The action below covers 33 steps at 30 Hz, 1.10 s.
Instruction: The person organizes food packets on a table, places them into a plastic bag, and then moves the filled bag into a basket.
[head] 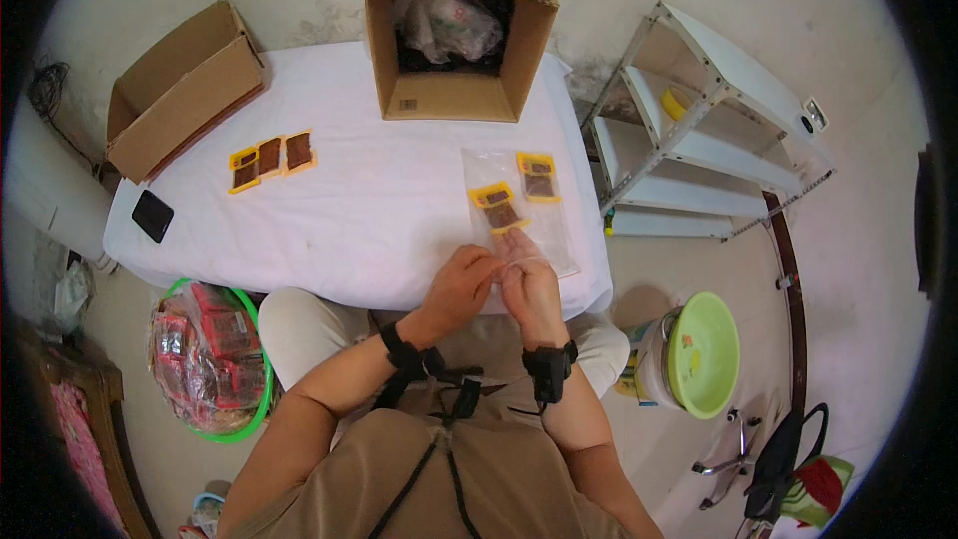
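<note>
A clear plastic bag lies flat on the white-covered table in front of me. Two flat packets with yellow ends and brown contents are at the bag: one packet tilted near its middle, another packet towards its top right. My left hand pinches the bag's near edge between thumb and fingers. My right hand is at the bag's mouth, its fingertips under clear plastic and close to the tilted packet's lower end. Whether those fingertips grip the packet is unclear. Three similar packets lie side by side on the left.
An open cardboard box holding plastic bags stands at the table's back. Left are another carton, a black phone and a green basket of red packages. Right are a metal shelf and a green basin.
</note>
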### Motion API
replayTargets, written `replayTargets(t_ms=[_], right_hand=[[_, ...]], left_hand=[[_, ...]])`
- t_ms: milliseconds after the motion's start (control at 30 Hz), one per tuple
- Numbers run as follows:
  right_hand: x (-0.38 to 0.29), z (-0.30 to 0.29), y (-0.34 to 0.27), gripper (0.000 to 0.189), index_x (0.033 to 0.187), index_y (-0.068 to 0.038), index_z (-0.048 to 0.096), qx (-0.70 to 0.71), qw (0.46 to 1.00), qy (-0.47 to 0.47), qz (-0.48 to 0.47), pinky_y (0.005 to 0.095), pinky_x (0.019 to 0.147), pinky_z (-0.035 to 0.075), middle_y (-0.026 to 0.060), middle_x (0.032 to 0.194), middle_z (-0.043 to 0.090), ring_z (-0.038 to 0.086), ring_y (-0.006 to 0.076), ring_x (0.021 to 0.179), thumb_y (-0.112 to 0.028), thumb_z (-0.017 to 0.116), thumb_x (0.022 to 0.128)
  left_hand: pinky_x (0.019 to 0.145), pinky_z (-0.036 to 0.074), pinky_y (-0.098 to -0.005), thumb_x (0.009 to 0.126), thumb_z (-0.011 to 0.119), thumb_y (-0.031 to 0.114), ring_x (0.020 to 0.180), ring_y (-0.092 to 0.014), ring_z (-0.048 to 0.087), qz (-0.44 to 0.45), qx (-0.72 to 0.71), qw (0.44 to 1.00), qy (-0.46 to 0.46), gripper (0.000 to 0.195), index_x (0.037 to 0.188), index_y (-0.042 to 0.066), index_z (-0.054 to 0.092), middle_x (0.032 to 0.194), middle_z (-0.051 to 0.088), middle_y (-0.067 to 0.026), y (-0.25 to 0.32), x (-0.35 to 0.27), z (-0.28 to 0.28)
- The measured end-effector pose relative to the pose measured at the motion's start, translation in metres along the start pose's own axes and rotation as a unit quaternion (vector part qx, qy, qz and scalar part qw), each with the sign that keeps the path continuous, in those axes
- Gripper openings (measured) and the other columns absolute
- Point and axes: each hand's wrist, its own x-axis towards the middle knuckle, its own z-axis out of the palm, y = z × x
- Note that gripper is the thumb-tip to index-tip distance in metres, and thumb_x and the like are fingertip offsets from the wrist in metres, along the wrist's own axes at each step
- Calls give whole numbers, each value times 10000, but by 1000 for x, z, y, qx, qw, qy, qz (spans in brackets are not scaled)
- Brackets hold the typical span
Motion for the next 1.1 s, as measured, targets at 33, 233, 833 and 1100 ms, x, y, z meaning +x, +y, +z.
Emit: replayTargets(t_ms=[33, 233, 833, 1100], right_hand=[[6, 0, 1, 467, 1320, 78, 305, 0, 1000, 0, 0, 379, 970, 381, 195, 1281, 415, 442, 274, 1165, 13, 353, 860], [27, 19, 2, 424, 1326, 77, 286, 69, 994, 82, 25, 368, 1035, 308, 174, 1353, 350, 345, 261, 1275, -38, 346, 923], [24, 10, -3, 450, 1331, 52, 313, -76, 994, -69, -49, 315, 1029, 334, 175, 1334, 399, 412, 240, 1231, -59, 445, 916], [-16, -14, -23, 475, 1325, 64, 299, 20, 997, -27, 67, 407, 991, 390, 204, 1328, 404, 394, 320, 1250, -55, 448, 889]], left_hand=[[718, 467, -370, 784, 586, -8, 854, -315, 543, 0, 0, 1000, 0, 190, 968, 35, 605, 919, 550, -134, -1, 0, 1], [717, 469, -368, 781, 587, -17, 857, -310, 547, 13, 8, 1000, 20, 187, 961, 30, 606, 930, 556, -134, -3, -1, 1], [811, 446, -402, 820, 557, 104, 921, -330, 533, -2, -11, 1000, -24, 207, 1016, 46, 587, 962, 584, -144, -11, -1, -7], [915, 408, -427, 772, 614, 131, 1092, -364, 455, -209, 281, 935, 63, 376, 1109, -6, 522, 1162, 509, -186, -94, 56, -109]])
